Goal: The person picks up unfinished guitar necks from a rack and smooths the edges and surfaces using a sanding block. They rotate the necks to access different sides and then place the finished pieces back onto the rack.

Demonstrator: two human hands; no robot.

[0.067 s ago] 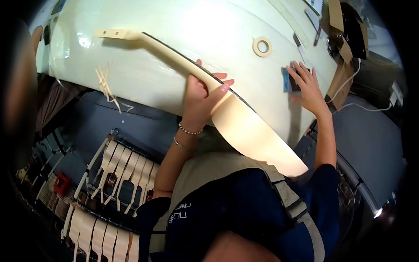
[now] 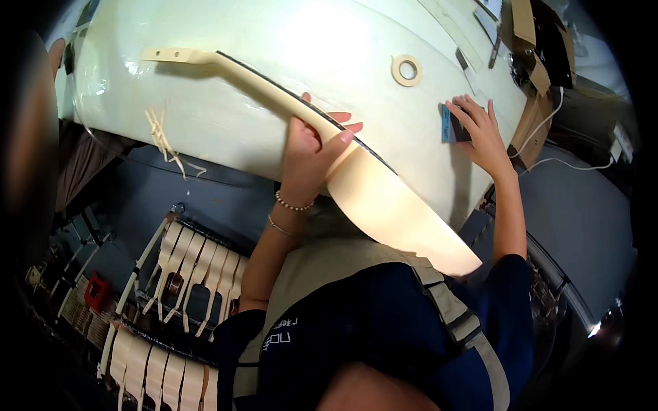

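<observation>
A pale, unpainted ukulele-like instrument [image 2: 404, 212] rests on its side, its body toward me at lower right. The neck reaches to the upper left, ending in a headstock with holes. My left hand [image 2: 312, 147] is closed around the neck close to the body, thumb on the near side and fingertips showing past the dark fingerboard edge. At the table's right side, my right hand [image 2: 481, 133] has its fingers bent over a small dark block with a blue end [image 2: 446, 124], which lies on the tabletop; the palm side is hidden.
A masking tape roll [image 2: 406, 70] lies on the pale table [image 2: 226, 130]. Thin wood strips [image 2: 161, 140] sit at the near left edge. Rulers and tools lie far right by a cardboard box [image 2: 534, 127] and white cable. Racks of similar instruments [image 2: 199, 264] stand lower left.
My right hand's fingers have drawn in around the dark and blue block. My left hand keeps its hold on the neck; the whole view has shifted slightly.
</observation>
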